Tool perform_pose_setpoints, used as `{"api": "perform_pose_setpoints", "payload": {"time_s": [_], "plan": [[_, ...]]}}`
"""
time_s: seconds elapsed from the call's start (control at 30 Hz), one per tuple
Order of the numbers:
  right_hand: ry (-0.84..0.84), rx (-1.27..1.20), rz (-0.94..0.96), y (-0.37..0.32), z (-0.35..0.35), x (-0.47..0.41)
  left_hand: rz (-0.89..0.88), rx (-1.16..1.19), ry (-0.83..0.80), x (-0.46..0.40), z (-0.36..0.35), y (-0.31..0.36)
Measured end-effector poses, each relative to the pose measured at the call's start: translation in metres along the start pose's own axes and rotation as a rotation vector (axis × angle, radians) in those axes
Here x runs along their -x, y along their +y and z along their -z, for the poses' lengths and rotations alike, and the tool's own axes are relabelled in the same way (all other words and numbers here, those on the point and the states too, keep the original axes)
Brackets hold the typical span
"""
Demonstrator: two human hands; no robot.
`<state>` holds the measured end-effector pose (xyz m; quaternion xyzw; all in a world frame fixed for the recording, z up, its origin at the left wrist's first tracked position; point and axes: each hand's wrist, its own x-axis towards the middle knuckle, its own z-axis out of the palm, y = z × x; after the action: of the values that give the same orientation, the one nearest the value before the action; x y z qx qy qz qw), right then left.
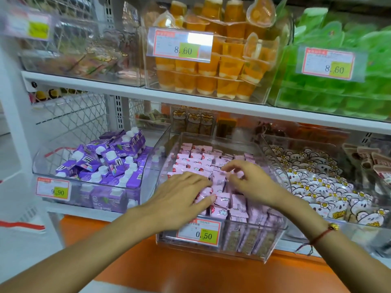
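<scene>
Nearest you, at the front of the clear bin [273,235] above its 0.50 price tag [200,232], the pink packets [239,210] already stand on edge in close files. So the tidying looks about half done, with the front settled.

Just behind that, your left hand [182,195] lies palm down on the packets. Its fingers [196,178] are nearly straight and pressed flat on the wrappers, gripping nothing. Your right hand [251,182] arches over the middle of the bin, its fingers [234,166] curled down with the thumb under them. They seem to pinch one packet where the pile is jumbled, though blur hides the exact contact. That loose patch between your hands is what is left to straighten.

Farther back on the left, the rows sit neatly face-up.

Purple drink cartons [105,161] fill the bin to the left, and bear-face snack packs [317,182] the bin to the right. On the shelf above are orange jelly cups [211,77].
</scene>
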<state>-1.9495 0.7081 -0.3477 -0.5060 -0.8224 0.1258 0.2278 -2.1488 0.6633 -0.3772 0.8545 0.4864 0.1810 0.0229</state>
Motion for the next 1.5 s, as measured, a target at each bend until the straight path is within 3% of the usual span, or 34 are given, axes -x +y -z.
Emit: {"api": "perform_pose_setpoints", "payload": {"time_s": [0.07, 0.2, 0.7, 0.8, 0.97, 1.03, 1.2, 1.37, 1.43, 1.5], "plan": [[0.038, 0.127, -0.001, 0.003, 0.005, -0.012, -0.018, -0.022, -0.015, -0.003, -0.001, 0.002], [-0.124, 0.234, -0.044, -0.002, 0.0, -0.027, -0.002, 0.006, -0.029, -0.004, 0.0, 0.005], [-0.196, 0.381, -0.026, -0.004, 0.0, -0.027, 0.017, -0.013, -0.046, -0.002, 0.003, 0.007], [-0.057, 0.14, -0.025, -0.01, 0.006, -0.018, 0.029, 0.026, -0.038, -0.001, 0.003, 0.008], [0.601, -0.402, -0.003, -0.024, 0.011, 0.007, 0.146, 0.349, 0.11, 0.001, 0.01, 0.011], [0.691, -0.58, -0.049, -0.028, 0.012, 0.014, 0.203, 0.458, 0.228, 0.0, 0.012, 0.01], [0.541, -1.039, -0.304, -0.031, 0.015, 0.021, 0.068, 0.575, 0.366, 0.003, 0.018, 0.015], [0.413, -1.269, -0.367, -0.035, 0.012, 0.024, -0.014, 0.537, 0.467, 0.003, 0.022, 0.019], [0.386, -1.306, -0.354, -0.038, 0.014, 0.025, 0.018, 0.664, 0.469, 0.001, 0.026, 0.018], [0.34, -1.286, -0.365, -0.038, 0.018, 0.026, 0.145, 0.935, 0.429, 0.001, 0.031, 0.02]]}}
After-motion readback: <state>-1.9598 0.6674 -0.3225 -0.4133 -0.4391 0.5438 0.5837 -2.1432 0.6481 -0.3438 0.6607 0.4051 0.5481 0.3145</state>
